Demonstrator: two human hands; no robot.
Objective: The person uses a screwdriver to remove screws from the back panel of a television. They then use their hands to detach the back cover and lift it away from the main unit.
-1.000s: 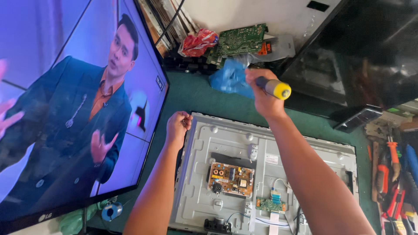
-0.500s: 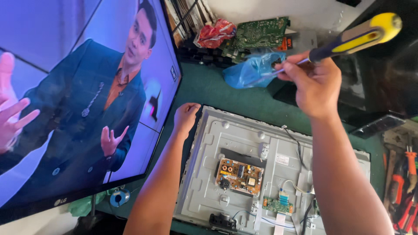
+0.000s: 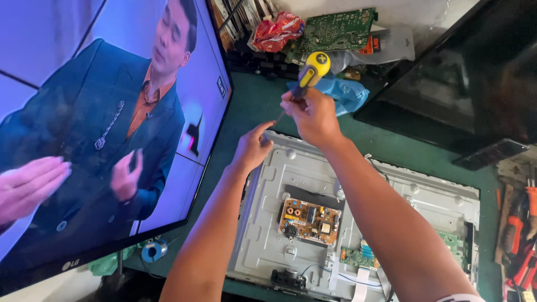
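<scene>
Right hand [image 3: 314,116] closed tight around the yellow-and-blue screwdriver [image 3: 309,72], shaft angled down at the top left corner of the opened grey panel back [image 3: 268,223] flat on the green worktop [image 3: 251,103], left hand [image 3: 253,149] loosely curled, fingertip steadying the tip.

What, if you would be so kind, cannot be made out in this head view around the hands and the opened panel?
- Screwdriver tip: hidden in the head view between the right hand and left hand.
- Metal back panel lower edge: cut off by the frame, partly covered by both forearms.
- Power board parts: too small to tell.
- Tools at right: cut off by the edge.
</scene>
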